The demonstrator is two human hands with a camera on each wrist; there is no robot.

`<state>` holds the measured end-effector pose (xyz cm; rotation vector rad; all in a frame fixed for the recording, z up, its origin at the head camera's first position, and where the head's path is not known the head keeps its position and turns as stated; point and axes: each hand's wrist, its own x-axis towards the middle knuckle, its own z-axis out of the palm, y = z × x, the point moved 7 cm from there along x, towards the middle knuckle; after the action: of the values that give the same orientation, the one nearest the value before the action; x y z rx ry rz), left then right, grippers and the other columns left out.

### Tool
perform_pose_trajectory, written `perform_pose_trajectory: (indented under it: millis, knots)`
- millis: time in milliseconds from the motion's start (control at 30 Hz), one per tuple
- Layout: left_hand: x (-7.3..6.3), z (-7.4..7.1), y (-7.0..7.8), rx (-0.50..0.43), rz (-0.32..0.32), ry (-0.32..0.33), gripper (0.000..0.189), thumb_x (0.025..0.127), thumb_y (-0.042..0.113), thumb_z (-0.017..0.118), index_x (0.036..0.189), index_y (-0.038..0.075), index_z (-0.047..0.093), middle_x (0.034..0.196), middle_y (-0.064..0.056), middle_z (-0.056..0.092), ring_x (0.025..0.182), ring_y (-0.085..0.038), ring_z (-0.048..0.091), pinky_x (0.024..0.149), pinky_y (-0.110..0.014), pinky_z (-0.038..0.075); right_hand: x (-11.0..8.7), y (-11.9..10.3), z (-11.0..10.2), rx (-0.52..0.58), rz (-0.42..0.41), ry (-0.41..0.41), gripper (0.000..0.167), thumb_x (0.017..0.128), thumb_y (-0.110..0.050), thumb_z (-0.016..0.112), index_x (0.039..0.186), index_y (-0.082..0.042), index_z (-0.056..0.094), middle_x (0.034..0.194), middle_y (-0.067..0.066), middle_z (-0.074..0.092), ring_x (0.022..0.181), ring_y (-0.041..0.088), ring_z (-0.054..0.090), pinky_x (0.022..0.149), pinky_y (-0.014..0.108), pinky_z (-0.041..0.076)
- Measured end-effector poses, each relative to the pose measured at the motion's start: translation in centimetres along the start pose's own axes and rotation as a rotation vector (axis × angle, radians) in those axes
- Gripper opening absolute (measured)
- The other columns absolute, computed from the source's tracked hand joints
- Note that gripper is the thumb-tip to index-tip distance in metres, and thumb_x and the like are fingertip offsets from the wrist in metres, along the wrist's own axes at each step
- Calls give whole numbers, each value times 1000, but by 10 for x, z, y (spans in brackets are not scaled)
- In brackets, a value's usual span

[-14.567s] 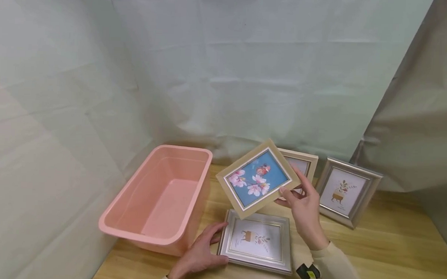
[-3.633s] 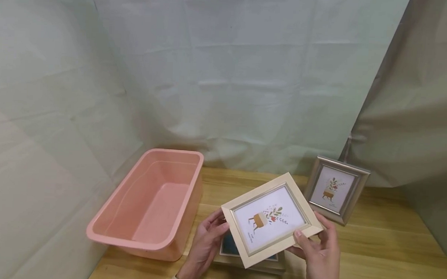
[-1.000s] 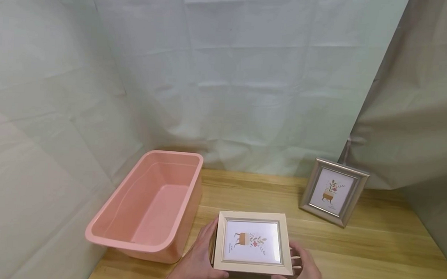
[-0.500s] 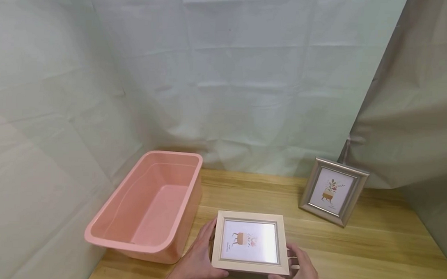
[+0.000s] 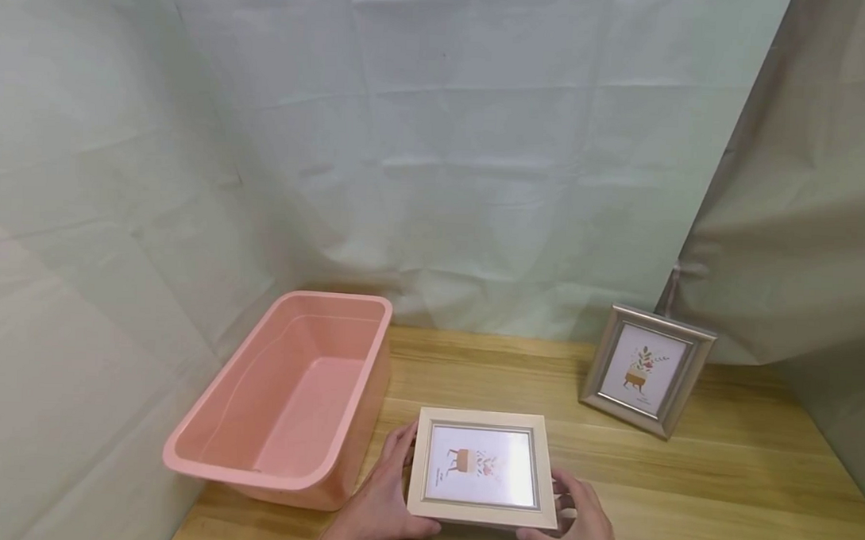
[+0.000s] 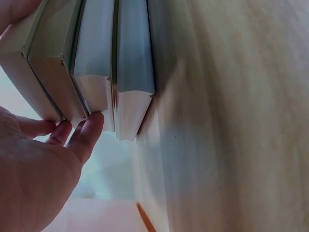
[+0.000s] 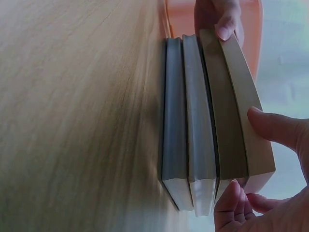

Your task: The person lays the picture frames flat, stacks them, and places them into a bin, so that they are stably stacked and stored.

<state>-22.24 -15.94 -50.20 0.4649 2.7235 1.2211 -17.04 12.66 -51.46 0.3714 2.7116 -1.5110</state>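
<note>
A cream picture frame [image 5: 417, 464] with a potted-plant print lies face up on top of a stack of several frames. Edge-on in the right wrist view, a tan frame [image 7: 226, 116] sits under the cream one, above two greyish frames [image 7: 198, 111] nearest the table. My left hand [image 5: 383, 503] grips the stack's left end, fingertips against the upper frames' edges and thumb at the near side. At the opposite end, my right hand [image 5: 575, 523] holds the upper frames between thumb and curled fingers. The cream frame hides the picture faces below.
Left of the stack stands a pink plastic tub [image 5: 361, 426], its floor bare. A silver picture frame [image 5: 675, 382] with a similar plant print stands upright at the back right. Pale cloth [image 5: 478, 184] hangs behind the wooden table [image 5: 740, 471].
Earlier the butterfly frame, then the cream frame, were held tilted above the stack. The cream frame now lies flat on top, hiding the butterfly picture. Lately frame and hands shifted slightly left.
</note>
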Motion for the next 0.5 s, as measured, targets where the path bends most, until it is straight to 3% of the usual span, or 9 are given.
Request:
perform_pose_trajectory:
  millis: [167,500]
  knots:
    - [1,1,-3,-21,-3,-7,144,56,31,106,174,16,26,164,-10,41,139,-28,57,115,-35,52,1,0,1,1,8,-5,101,60,-13,106,146,7,58,126,16,64,102,14,59,75,21,58]
    - [0,1,-3,-42,-33,-17,142,59,38,104,175,20,23,167,-8,38,143,-29,53,117,-41,50,3,3,2,28,37,-22,100,59,-12,106,146,7,58,125,15,64,105,18,61,75,21,59]
